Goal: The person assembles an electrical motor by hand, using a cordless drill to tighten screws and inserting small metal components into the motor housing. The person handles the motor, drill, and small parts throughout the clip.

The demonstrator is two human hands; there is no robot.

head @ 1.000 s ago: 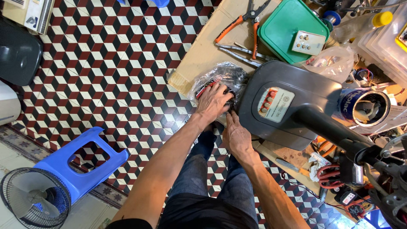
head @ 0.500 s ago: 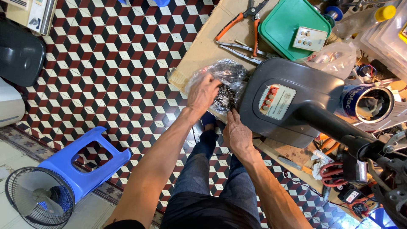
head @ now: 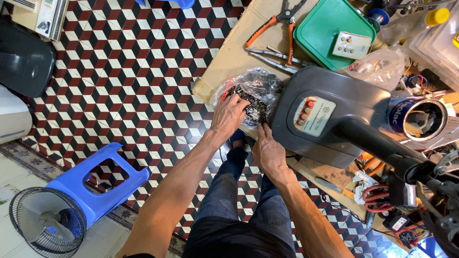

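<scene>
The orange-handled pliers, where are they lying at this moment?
In the head view the orange-handled pliers lie at the top, on the brown board, just left of the green box and beyond the clear bag of small parts.

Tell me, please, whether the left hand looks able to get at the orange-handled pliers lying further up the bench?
Probably yes. The left hand rests on the clear bag of small dark parts, and the orange-handled pliers lie beyond it on bare bench, with nothing standing between.

Bench [head: 229, 57] w/ pliers [head: 275, 21], bag [head: 253, 88]
</scene>
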